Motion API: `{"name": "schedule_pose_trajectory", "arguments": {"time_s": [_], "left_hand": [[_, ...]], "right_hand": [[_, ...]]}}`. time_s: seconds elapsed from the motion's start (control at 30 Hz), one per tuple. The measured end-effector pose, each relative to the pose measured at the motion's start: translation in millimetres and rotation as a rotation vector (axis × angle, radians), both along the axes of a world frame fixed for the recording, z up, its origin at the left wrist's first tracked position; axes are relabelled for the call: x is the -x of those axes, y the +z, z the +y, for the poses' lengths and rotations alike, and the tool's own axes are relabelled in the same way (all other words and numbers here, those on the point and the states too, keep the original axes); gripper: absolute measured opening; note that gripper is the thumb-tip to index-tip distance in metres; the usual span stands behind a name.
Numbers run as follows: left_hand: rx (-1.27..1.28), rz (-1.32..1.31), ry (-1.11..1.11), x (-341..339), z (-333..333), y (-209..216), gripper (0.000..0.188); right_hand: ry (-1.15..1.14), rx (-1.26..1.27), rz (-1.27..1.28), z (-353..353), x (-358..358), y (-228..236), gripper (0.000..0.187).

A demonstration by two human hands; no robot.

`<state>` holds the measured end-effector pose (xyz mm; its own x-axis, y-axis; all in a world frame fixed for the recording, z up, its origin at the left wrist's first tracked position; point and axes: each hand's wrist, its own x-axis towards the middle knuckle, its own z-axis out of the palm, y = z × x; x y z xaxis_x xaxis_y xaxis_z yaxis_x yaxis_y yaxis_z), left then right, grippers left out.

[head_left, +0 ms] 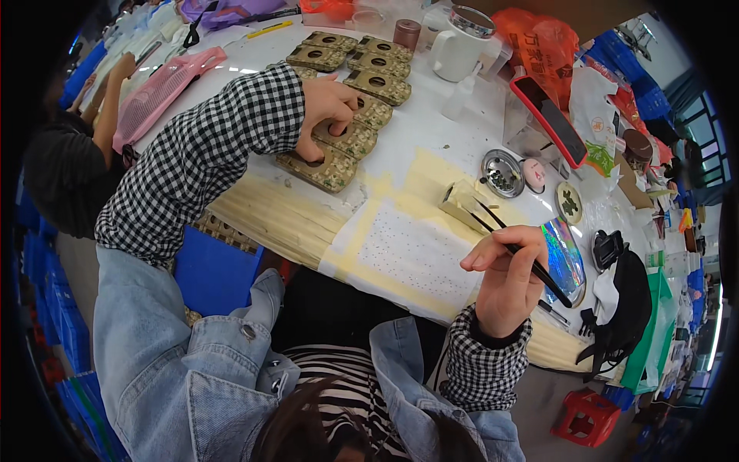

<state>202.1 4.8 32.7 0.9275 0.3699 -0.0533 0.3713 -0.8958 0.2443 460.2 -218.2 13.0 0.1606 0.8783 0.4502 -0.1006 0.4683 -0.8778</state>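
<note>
Left hand (327, 104) reaching to upper centre of the frame, fingers clamped on one camouflage-patterned case (348, 137) in a row of such cases (368, 65) laid out on the counter (431, 146). Right hand (508, 281) raised at lower right, fingers pinched together on a thin dark stick (523, 258) above the dotted sheet (408, 250). Judging by the row, several cases laid out with round holes showing bare; how many finished, impossible to tell.

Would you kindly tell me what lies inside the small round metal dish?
The round metal dish holds a cluster of tiny dark and shiny pieces; they are too small to identify. Its bottom beneath them is hidden.
</note>
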Motion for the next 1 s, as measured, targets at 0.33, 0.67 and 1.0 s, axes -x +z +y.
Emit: {"name": "schedule_pose_trajectory", "arguments": {"time_s": [0.33, 0.67, 1.0], "left_hand": [[-0.184, -0.085, 0.161, 16, -40, 11, 0.033], [-0.310, -0.658, 0.331, 12, -104, -24, 0.011], [-0.418, -0.819, 0.374, 10, -102, -34, 0.020]], "right_hand": [[-0.018, 0.031, -0.020, 0, 0, 0, 0.040], [-0.027, 0.040, -0.024, 1, 1, -1, 0.040], [-0.047, 0.036, -0.037, 2, 2, -1, 0.039]]}}
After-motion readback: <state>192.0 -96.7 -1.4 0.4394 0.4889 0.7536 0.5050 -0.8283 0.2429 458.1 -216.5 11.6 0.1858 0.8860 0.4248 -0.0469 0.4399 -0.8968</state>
